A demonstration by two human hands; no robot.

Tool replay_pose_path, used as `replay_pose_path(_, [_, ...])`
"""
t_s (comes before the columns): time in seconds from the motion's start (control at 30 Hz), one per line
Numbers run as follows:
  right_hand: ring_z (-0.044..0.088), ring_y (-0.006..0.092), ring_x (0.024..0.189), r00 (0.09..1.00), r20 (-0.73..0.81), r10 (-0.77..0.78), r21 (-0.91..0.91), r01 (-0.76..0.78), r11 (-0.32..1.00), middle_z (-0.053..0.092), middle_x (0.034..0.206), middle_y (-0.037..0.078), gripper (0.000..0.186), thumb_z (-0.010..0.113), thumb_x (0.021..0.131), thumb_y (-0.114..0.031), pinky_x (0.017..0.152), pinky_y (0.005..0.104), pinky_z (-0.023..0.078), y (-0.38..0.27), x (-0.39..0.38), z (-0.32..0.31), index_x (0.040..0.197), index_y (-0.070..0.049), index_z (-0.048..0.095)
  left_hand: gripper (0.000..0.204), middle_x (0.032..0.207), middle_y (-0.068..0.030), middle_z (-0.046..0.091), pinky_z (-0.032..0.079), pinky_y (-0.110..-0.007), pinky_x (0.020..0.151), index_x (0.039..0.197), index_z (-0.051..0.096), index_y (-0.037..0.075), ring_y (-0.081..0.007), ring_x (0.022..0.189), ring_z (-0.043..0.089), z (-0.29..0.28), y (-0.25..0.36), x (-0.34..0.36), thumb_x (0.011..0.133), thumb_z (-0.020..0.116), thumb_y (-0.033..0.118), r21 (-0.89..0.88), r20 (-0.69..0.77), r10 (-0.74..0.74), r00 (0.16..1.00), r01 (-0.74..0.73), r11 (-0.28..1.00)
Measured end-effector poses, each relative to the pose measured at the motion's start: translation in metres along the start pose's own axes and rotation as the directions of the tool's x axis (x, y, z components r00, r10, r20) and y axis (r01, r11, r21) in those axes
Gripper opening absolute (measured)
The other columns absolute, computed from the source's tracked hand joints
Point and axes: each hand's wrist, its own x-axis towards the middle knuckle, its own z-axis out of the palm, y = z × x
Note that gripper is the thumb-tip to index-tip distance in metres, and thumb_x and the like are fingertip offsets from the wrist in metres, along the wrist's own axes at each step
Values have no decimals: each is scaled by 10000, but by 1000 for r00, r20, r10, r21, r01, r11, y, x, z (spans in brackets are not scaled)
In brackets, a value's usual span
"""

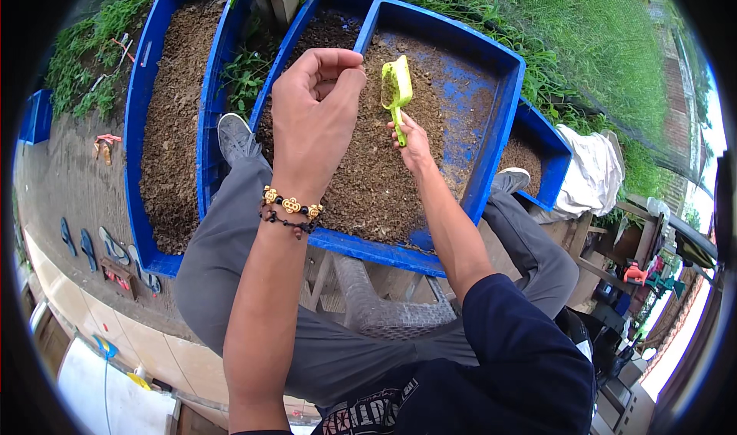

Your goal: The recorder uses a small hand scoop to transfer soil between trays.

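Observation:
Raised high and close to me is my left hand (318, 116), with beaded bracelets (290, 206) round its wrist. Its thumb and fingertips meet in a pinch, and anything between them is too small to make out. A yellow-green plastic scoop (397, 84) points away from me, its handle gripped in my right hand (415, 142). Bits of dirt show in the scoop's bowl. Both hands are over a large blue tray (503, 139) spread with brown, crumbly soil (368, 178). Along the tray's right and far sides the soil thins and the blue bottom shows.
A long blue tray of soil (173, 120) lies at the left, a smaller blue tray (549, 158) at the right. A white sack (583, 174) is beside that one. My legs straddle the large tray. Slippers (88, 248) lie on the left floor; a wooden post (278, 1) stands behind.

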Motion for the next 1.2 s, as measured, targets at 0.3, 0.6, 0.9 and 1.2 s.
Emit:
replay_pose_path(0.3, [515,36,724,985,-92,-147,1,147,989,670,1004,2,425,494,1000,-111,588,191,451,-11,-11,49,1421,-138,539,168,981,-22,698,486,-210,778,1059,676,21,-64,850,628,0,0,0,922,646,113,5,3,7,1000,-7,1000])
replay_pose_path(0.6, [617,330,919,750,169,-639,-697,550,461,597,980,173,408,485,955,-62,834,406,487,-3,-27,133,1348,-83,590,174,988,-20,700,497,-214,781,1067,679,30,-61,838,633,0,-6,5,929,630,126,15,-6,23,1000,-23,1000])
replay_pose_path(0.9, [494,51,620,913,-313,-260,-180,211,961,675,899,19,368,527,999,-73,565,228,435,13,-12,7,1360,-87,597,229,1062,-72,684,498,-281,869,1115,662,27,-117,927,636,-16,17,4,959,592,179,-138,-65,-33,997,24,990])
replay_pose_path(1.2, [509,34,640,957,-285,-49,-92,23,995,700,975,8,451,560,917,-60,525,178,406,53,-77,-9,1356,-150,611,194,953,-32,699,479,-215,760,1025,694,21,-78,832,629,-13,9,7,906,645,167,-161,-82,-7,997,-6,987])
